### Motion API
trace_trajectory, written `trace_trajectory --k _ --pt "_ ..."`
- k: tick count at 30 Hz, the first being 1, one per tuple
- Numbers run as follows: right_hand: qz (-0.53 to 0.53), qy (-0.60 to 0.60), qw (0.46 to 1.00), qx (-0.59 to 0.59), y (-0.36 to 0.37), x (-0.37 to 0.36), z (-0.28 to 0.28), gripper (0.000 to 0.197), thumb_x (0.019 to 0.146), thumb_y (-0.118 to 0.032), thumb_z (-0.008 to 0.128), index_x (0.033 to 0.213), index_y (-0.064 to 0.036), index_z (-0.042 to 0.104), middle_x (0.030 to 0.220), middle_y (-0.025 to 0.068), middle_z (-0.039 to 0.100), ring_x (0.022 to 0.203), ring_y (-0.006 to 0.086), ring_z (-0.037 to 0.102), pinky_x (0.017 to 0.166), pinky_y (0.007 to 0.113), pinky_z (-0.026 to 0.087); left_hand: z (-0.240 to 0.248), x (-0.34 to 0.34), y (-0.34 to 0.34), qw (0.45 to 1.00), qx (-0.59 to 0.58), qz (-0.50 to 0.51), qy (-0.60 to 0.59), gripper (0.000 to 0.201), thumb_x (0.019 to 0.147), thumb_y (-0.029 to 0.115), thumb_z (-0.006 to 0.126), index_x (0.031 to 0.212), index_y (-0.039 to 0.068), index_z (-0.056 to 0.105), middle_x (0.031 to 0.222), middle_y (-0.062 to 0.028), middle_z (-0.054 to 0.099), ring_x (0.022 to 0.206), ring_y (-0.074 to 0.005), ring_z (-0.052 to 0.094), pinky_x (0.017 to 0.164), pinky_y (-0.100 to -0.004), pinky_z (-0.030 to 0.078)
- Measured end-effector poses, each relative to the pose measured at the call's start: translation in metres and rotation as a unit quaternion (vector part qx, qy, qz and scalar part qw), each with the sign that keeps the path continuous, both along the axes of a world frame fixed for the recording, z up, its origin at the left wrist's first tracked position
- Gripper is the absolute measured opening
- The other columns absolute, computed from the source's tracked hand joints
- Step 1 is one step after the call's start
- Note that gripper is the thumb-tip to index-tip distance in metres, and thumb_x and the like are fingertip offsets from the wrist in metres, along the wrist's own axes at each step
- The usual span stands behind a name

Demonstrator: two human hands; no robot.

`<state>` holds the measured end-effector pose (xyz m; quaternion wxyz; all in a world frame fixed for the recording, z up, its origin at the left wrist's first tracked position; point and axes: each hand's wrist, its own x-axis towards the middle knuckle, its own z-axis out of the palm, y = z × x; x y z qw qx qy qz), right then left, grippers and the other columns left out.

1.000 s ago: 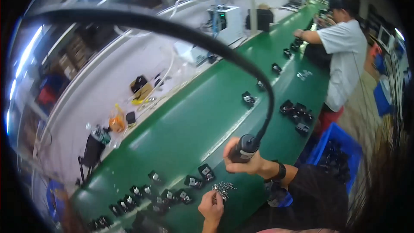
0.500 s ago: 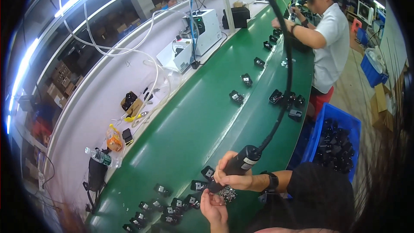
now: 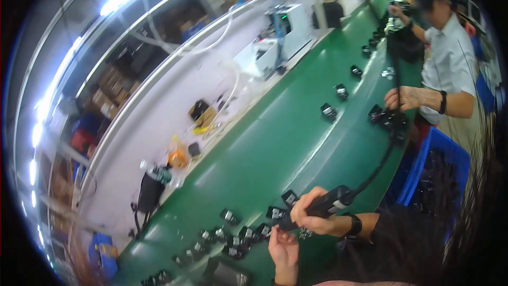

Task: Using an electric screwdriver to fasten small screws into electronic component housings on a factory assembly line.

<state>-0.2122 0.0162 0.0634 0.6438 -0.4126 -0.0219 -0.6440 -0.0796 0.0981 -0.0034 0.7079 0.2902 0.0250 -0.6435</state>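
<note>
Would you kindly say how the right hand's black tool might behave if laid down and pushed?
The black tool may roll, since its body looks rounded. Its cable, visibly curved, seems flexible but might restrain it.

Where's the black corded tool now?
In the head view, lower right of centre: the tool is in the right hand, lower end near the left hand.

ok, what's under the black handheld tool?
A few small silver pieces show on the green surface by the right hand; whatever lies directly beneath hand and tool is covered.
</note>
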Motion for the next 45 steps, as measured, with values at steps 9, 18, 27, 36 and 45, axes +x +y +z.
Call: trace_trajectory --k 9,18,27,36,45 --pt "-0.024 0.021 0.999 -0.018 0.005 0.001 0.017 0.035 0.079 -0.006 0.068 0.102 -0.0088 0.041 0.073 0.0052 0.051 0.064 0.0178 0.053 0.067 0.034 0.045 0.003 -0.008 -0.007 0.999 0.045 0.024 -0.017 0.021 0.098 0.03 0.057 0.094 0.011 0.063 0.078 0.0031 0.06 0.054 -0.0051 0.046 0.048 -0.0231 0.034" --pt "-0.081 0.037 0.995 -0.042 0.012 0.006 0.005 0.034 0.081 -0.018 0.068 0.103 -0.0115 0.043 0.073 -0.0002 0.046 0.061 0.0115 0.048 0.066 0.028 0.037 0.009 -0.003 -0.005 0.999 0.02 0.014 -0.026 0.02 0.097 0.03 0.059 0.085 0.014 0.057 0.08 -0.002 0.066 0.049 -0.0067 0.05 0.041 -0.0213 0.031" --pt "-0.069 0.074 0.992 -0.071 0.013 -0.007 0.03 0.037 0.079 -0.009 0.073 0.101 -0.017 0.044 0.068 0.0002 0.05 0.062 0.0155 0.05 0.066 0.033 0.042 0.015 -0.003 -0.003 0.99 -0.075 -0.049 -0.109 0.015 0.093 0.024 0.062 0.093 0.009 0.06 0.076 -0.0057 0.065 0.054 -0.0121 0.055 0.049 -0.0264 0.044" --pt "-0.143 0.14 0.974 -0.11 -0.047 -0.034 -0.017 0.035 0.081 0.002 0.062 0.109 -0.0047 0.042 0.075 0.0066 0.054 0.068 0.0175 0.056 0.071 0.036 0.05 0.022 0.025 -0.052 0.379 -0.108 -0.05 -0.918 0.064 0.062 0.026 0.085 0.118 0.009 0.059 0.127 -0.0099 0.055 0.123 -0.0317 0.048 0.101 -0.0469 0.035" --pt "-0.151 0.135 0.975 -0.095 -0.06 -0.014 -0.041 0.036 0.079 0.008 0.061 0.108 -0.0009 0.043 0.074 0.0076 0.054 0.067 0.016 0.057 0.068 0.035 0.051 0.0 0.013 -0.098 0.323 -0.094 -0.125 -0.933 0.09 0.055 0.033 0.088 0.134 0.009 0.05 0.134 -0.009 0.052 0.13 -0.0273 0.044 0.107 -0.0508 0.029"
